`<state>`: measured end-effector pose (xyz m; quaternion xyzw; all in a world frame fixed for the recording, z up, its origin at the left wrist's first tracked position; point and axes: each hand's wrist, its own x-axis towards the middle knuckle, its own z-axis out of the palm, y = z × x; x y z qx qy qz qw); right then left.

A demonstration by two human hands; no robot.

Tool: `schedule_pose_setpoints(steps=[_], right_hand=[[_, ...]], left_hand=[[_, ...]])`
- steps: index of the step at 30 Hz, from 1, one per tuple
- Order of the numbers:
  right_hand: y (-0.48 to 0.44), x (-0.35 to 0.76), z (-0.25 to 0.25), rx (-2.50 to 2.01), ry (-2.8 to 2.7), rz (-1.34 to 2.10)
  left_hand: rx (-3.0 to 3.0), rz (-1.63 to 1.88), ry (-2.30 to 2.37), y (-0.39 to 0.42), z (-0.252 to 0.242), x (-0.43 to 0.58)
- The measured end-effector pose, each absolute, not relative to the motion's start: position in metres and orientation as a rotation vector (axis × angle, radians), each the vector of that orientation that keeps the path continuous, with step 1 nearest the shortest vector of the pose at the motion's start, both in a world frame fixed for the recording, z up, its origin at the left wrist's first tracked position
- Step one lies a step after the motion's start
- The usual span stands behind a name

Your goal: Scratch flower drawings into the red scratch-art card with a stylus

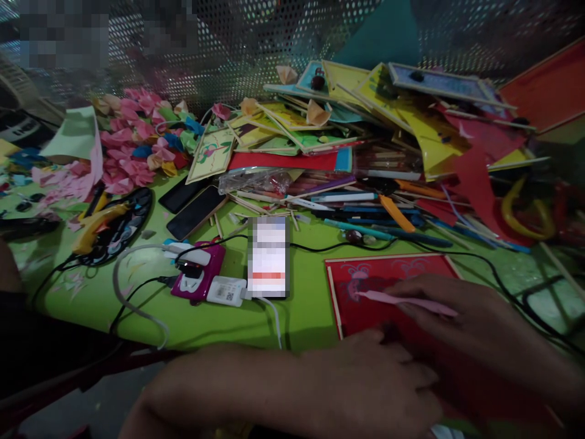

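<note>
My right hand is closed around a slim pink pen. The pen's tip touches a small pink and grey line drawing near the upper left of a red board. Pale wooden strips edge this board, and a fainter drawing shows farther right on it. Across the board's lower part rests my left hand, its fingers loosely bent and somewhat apart, with nothing seen in them. Both hands and my left forearm cover much of the board.
A lit phone lies by a purple power strip with plugs and trailing cables. Behind are pens, dark phones, framed pictures and pink paper pieces. A yellow glue gun lies left; yellow-handled scissors right.
</note>
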<state>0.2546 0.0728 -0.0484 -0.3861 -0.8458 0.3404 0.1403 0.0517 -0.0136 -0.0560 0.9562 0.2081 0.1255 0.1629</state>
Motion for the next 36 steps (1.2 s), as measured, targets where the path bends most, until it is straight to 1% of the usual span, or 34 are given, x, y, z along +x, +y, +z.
schedule_pose_setpoints(steps=[8,19,29,36], right_hand=[[0.0737,0.2563,-0.0469,-1.102,-2.469,0.925],[0.074,0.2586,-0.0512,-1.107,-2.486,0.952],[0.0711,0.2602,-0.0466,-1.09,-2.516,0.984],[0.0712,0.2589,-0.0451,-1.101,-2.523,1.017]], left_hand=[[2.706,0.322,0.583,-0.0118,-0.0541,0.0525],[2.736,0.349,0.59,-0.0123,-0.0538,0.0517],[2.681,0.313,0.581,-0.0131,-0.0545,0.0516],[2.687,0.351,0.595,-0.0142,-0.0562,0.0516]])
